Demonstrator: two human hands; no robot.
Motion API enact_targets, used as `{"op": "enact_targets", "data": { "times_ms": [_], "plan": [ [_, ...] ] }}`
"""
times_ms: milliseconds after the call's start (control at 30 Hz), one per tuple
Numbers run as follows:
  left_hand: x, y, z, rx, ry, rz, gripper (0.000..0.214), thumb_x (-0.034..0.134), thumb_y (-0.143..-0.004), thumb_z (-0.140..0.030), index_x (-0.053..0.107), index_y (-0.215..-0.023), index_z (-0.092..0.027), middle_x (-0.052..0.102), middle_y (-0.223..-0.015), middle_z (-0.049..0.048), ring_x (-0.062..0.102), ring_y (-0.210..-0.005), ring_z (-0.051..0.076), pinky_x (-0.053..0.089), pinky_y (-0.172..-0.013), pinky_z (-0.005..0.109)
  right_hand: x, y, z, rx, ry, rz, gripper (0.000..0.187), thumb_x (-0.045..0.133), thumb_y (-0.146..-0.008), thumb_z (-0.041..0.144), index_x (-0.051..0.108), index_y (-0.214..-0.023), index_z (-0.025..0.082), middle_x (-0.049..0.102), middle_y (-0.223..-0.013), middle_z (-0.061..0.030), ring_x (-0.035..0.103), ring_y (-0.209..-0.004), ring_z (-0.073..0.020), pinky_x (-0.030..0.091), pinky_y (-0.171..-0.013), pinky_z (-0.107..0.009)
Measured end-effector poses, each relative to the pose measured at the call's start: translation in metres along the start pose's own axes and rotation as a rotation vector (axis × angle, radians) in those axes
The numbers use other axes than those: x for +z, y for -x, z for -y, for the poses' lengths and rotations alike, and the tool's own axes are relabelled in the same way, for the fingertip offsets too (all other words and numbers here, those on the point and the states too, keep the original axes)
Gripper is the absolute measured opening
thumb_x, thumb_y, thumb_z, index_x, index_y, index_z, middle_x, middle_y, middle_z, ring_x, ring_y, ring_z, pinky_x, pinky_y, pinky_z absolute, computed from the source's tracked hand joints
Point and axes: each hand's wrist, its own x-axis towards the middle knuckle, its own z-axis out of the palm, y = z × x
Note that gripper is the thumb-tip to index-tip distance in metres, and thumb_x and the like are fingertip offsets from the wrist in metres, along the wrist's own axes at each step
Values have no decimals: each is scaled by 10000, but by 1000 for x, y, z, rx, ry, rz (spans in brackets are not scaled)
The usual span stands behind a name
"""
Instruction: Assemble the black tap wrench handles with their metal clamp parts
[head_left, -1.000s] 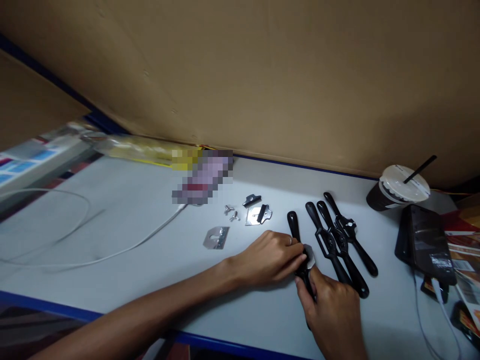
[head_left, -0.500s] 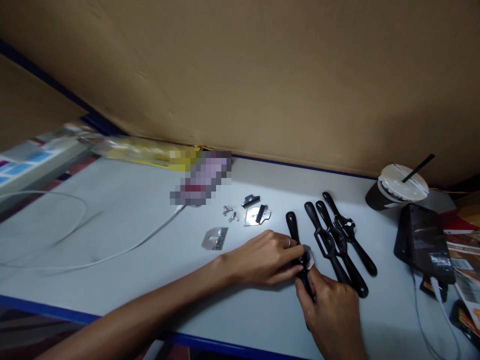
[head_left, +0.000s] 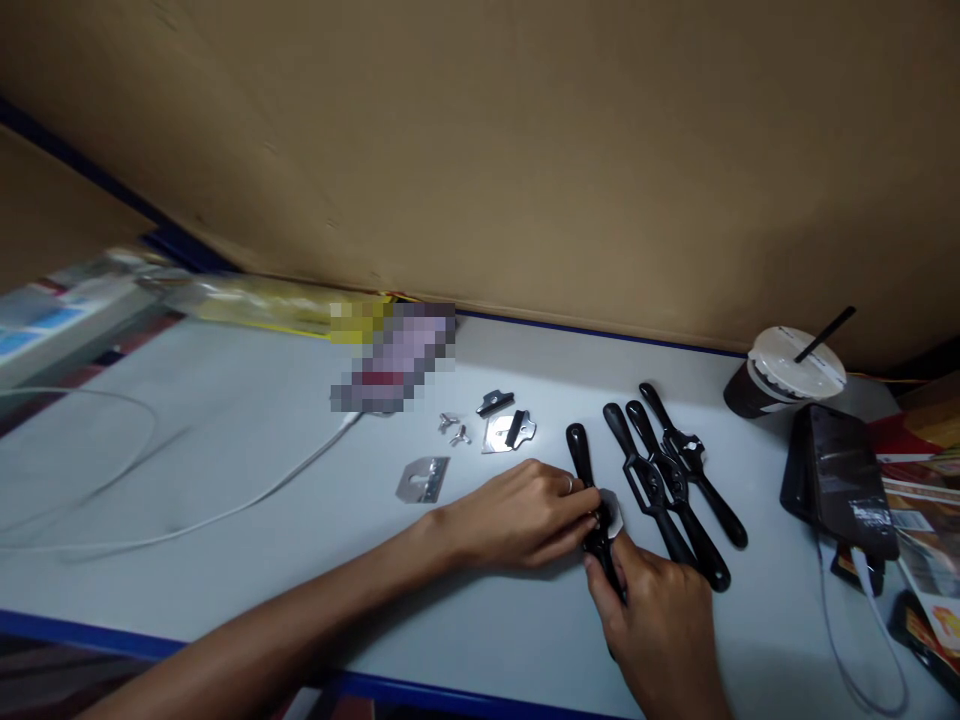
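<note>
A black two-handled tool [head_left: 581, 455] lies on the pale table [head_left: 247, 540], its far handle pointing away from me. My left hand [head_left: 525, 515] pinches a small shiny metal plate [head_left: 613, 512] at the tool's middle. My right hand [head_left: 660, 625] is wrapped round the tool's near handle, which it hides. Three more black tools [head_left: 679, 480] of the same kind lie side by side just to the right.
Loose metal parts lie behind my left hand: a flat plate [head_left: 422, 479], wing nuts [head_left: 454, 428] and a shiny bracket [head_left: 508, 431]. A white cable [head_left: 172, 520] crosses the left. A lidded cup with straw [head_left: 784, 375] and a dark phone [head_left: 844, 475] stand right. Cardboard [head_left: 525, 150] walls the back.
Both hands stay on the tool, with only small finger movement at the metal plate. The view has drifted slightly to the right.
</note>
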Motion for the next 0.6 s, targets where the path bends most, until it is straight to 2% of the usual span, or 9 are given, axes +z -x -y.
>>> {"op": "enact_targets", "data": {
  "times_ms": [133,233,400,500,600],
  "plan": [
    [2,0,-1,-3,-9,6,292,382,-1051,-337,538,-845,-200,614,-708,31,557,-570,149,398,-522,332,0,0,-1,3,3,2,341,437,-1004,299,652,-753,215,637,-512,21,584,-381,-131,251,-458,-302],
    [7,-1,-4,-65,-36,-19,314,329,-1059,-275,519,-821,-202,595,-667,20,525,-532,139,373,-507,329,0,0,-1,5,12,5,314,443,-994,292,694,-825,206,639,-515,23,592,-382,-146,264,-451,-305],
    [7,-2,-6,-129,-17,-42,226,325,-1023,-201,498,-878,-201,565,-618,-7,459,-482,128,350,-490,317,-1,-1,0,6,-1,14,344,421,-1004,301,720,-869,199,648,-524,19,590,-381,-146,265,-443,-303],
    [5,-1,-3,-73,-6,-9,224,319,-1013,-171,493,-875,-203,586,-650,4,483,-508,131,365,-504,314,-2,-2,1,1,-4,2,372,397,-1019,308,721,-874,196,650,-523,14,583,-383,-135,262,-448,-299],
    [2,0,-1,-14,-8,33,242,331,-1043,-241,509,-884,-204,623,-720,26,539,-567,142,398,-534,319,-2,-2,0,-6,-8,-5,402,369,-1036,307,702,-839,199,643,-514,12,578,-386,-127,260,-458,-299]
  ]
}}
